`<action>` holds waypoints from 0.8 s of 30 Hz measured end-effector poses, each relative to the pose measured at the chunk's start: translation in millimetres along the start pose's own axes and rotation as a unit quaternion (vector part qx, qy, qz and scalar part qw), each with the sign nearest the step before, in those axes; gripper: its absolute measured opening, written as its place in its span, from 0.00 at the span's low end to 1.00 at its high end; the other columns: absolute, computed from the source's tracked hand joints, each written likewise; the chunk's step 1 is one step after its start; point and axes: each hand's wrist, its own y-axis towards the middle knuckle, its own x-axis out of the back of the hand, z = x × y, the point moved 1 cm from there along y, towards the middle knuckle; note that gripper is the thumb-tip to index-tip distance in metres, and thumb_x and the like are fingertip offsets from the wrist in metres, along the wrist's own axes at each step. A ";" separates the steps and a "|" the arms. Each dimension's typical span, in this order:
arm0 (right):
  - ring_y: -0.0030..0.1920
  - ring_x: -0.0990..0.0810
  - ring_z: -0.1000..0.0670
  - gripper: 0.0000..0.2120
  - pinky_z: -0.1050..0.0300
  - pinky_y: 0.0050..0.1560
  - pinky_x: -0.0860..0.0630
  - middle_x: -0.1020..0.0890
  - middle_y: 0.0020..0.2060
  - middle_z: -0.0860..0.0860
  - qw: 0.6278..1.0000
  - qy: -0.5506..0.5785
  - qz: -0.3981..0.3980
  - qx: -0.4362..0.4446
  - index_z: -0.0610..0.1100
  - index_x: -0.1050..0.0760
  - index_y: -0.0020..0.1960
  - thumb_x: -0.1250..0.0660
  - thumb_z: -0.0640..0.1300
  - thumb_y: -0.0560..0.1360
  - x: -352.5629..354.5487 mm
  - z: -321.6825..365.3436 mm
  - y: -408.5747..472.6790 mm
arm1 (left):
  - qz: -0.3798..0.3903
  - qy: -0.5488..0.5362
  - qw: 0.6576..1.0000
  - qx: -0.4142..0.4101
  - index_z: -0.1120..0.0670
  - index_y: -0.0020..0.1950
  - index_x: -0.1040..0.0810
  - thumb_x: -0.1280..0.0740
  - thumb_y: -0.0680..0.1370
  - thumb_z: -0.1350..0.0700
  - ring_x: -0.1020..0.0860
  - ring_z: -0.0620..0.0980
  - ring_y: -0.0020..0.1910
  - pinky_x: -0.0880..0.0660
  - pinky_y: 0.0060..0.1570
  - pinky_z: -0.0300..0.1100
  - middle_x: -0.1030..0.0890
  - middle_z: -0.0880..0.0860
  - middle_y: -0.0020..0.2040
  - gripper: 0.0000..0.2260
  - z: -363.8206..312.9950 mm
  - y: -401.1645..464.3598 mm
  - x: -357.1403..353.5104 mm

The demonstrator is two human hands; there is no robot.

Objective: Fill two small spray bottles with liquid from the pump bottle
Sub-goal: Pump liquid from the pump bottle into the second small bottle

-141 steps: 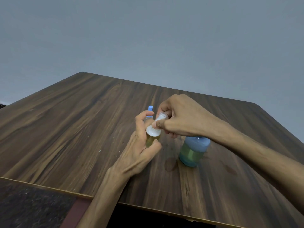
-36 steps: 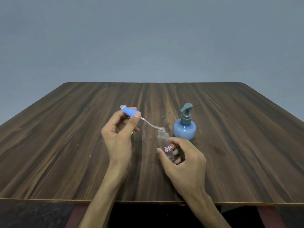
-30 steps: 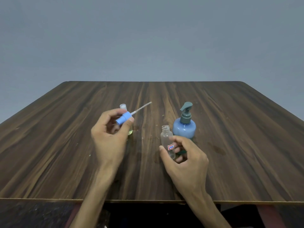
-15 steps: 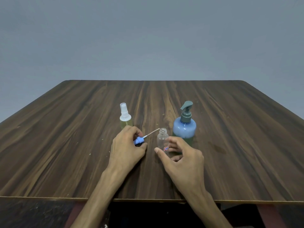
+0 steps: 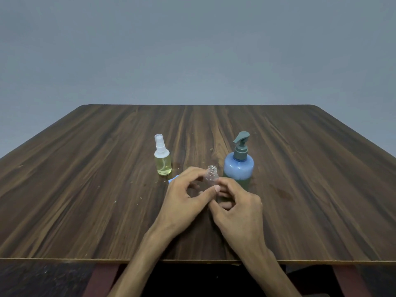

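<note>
A small clear spray bottle stands uncapped and empty near the table's middle. My right hand grips its lower body from the right. My left hand holds it from the left, thumb and fingers curled around it. The bottle's blue spray head lies on the table just behind my left hand, mostly hidden. A second small spray bottle with a white cap and yellow liquid stands upright at the left. The blue pump bottle with a grey-green pump stands right behind the clear bottle.
The dark wooden table has its front edge close to me. A faint wet stain marks the wood to the right of the pump bottle. A plain grey wall is behind the table.
My left hand pulled the blue spray head out of the clear bottle, laid it on the table and moved right onto the bottle. The right hand kept holding the bottle.
</note>
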 end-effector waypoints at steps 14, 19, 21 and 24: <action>0.44 0.14 0.47 0.10 0.53 0.45 0.20 0.11 0.42 0.46 0.978 0.176 -0.006 -0.111 0.43 0.13 0.45 0.33 0.42 0.78 59.1 33.3 124.9 | -0.037 -0.144 0.989 0.006 0.51 0.62 0.13 0.23 0.77 0.48 0.14 0.53 0.54 0.16 0.60 0.54 0.14 0.58 0.54 0.15 -25.3 18.2 -15.0; 0.44 0.14 0.48 0.18 0.57 0.44 0.21 0.10 0.49 0.43 0.925 0.070 0.298 -0.224 0.40 0.14 0.57 0.38 0.49 0.86 39.9 50.8 173.6 | -0.041 -0.144 0.988 -0.029 0.52 0.64 0.14 0.25 0.79 0.47 0.16 0.62 0.58 0.19 0.62 0.67 0.14 0.61 0.56 0.16 -30.8 31.2 -23.2; 0.42 0.15 0.48 0.17 0.58 0.43 0.21 0.09 0.49 0.44 0.908 0.020 0.359 -0.216 0.42 0.13 0.57 0.38 0.50 0.85 33.8 59.1 181.3 | -0.043 -0.132 0.989 -0.041 0.53 0.64 0.14 0.25 0.80 0.50 0.15 0.59 0.60 0.19 0.65 0.62 0.14 0.58 0.57 0.14 -31.6 31.3 -22.3; 0.35 0.16 0.49 0.16 0.61 0.34 0.23 0.10 0.46 0.44 0.893 -0.040 0.402 -0.200 0.40 0.13 0.57 0.37 0.47 0.85 25.7 73.9 186.7 | -0.045 -0.127 0.990 -0.047 0.52 0.64 0.14 0.26 0.80 0.52 0.16 0.54 0.59 0.19 0.64 0.51 0.15 0.55 0.55 0.13 -33.8 30.3 -22.6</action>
